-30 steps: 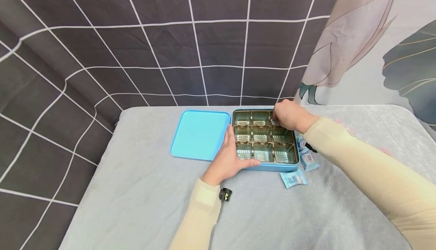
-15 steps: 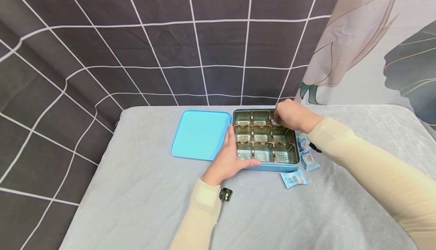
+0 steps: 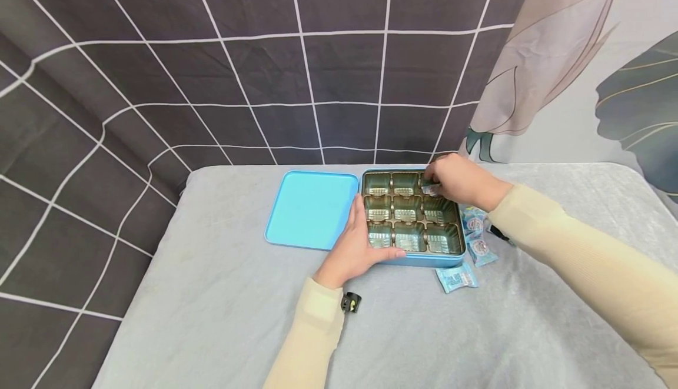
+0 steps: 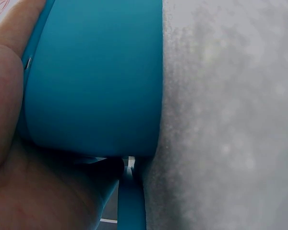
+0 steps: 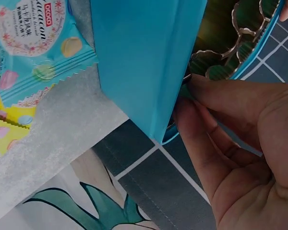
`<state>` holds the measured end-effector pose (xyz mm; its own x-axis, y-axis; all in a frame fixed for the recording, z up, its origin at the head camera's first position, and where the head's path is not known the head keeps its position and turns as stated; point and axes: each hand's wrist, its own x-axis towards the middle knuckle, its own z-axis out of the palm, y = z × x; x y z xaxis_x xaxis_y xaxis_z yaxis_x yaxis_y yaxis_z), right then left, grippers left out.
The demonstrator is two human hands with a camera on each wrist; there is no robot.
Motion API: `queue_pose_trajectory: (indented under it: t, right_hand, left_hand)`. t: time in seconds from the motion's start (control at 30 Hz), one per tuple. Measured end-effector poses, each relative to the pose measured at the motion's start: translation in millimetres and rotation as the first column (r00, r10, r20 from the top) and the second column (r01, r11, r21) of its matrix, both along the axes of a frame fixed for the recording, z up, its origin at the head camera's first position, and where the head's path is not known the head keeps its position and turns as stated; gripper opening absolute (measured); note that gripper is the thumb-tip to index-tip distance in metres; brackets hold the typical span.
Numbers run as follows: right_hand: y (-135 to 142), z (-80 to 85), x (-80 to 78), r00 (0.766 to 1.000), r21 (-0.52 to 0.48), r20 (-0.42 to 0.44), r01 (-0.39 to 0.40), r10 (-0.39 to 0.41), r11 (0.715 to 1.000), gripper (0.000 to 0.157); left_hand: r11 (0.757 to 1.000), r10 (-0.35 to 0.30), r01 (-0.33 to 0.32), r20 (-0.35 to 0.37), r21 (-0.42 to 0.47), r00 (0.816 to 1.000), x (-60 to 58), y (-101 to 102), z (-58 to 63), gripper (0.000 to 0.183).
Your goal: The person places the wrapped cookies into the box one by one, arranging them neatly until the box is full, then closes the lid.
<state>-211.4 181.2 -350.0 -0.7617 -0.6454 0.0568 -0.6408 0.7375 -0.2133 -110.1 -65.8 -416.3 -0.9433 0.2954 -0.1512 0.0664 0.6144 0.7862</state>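
Note:
A blue rectangular tin (image 3: 428,259) holds a gold plastic tray (image 3: 406,222) with several square compartments. My left hand (image 3: 353,249) rests against its near left corner, fingers straight along the left side and thumb along the front. In the left wrist view, the palm lies against the tin's blue wall (image 4: 96,76). At the far right compartment, my right hand (image 3: 455,178) pinches a small wrapped biscuit (image 3: 431,189), mostly hidden under the fingers. In the right wrist view, the thumb and fingertips meet at the tin's rim, and little of the wrapper shows.
The flat blue lid (image 3: 311,209) lies left of the tin. Blue wrapped biscuits (image 3: 457,278) lie in front and to the right, with a yellow packet (image 5: 2,136) among them in the right wrist view. A dark gridded curtain (image 3: 339,71) hangs behind the grey cloth-covered table (image 3: 212,295).
My right hand and forearm have shifted slightly right, and more of the wrapped biscuit shows beneath the fingers. My left hand, the tin and the lid have stayed put.

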Motion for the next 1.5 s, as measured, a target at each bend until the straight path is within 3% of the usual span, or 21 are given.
queue_pose_trajectory:
  t: [0.23,0.33,0.77,1.23,1.5]
  right_hand:
    - [2,3.0,9.2,0.997,-0.005,-0.046,0.057,-0.057,0.998,0.036]
    - [4,4.7,13.7,0.995,-0.023,-0.051,0.082,-0.083,0.996,0.039]
    - [15,5.3,33.4,0.986,-0.080,-0.133,0.092,-0.102,0.992,0.034]
    - [27,10.1,58.5,0.960,-0.193,-0.173,0.184,-0.218,0.964,0.032]
    - [32,8.5,68.5,0.945,-0.231,-0.218,0.192,-0.243,0.954,0.034]
  left_hand:
    - [1.000,0.006,-0.007,0.015,0.003,1.000,0.3,0,1.3,0.138]
    - [1.000,0.006,-0.006,0.021,0.003,1.000,0.5,0,2.2,0.138]
    - [1.000,0.003,-0.003,0.014,0.007,1.000,1.3,0,1.4,0.137]
    - [1.000,0.003,-0.003,-0.012,0.014,1.000,0.0,1,-0.9,0.137]
    - [1.000,0.004,-0.004,-0.011,0.007,1.000,-0.5,1,-1.7,0.137]
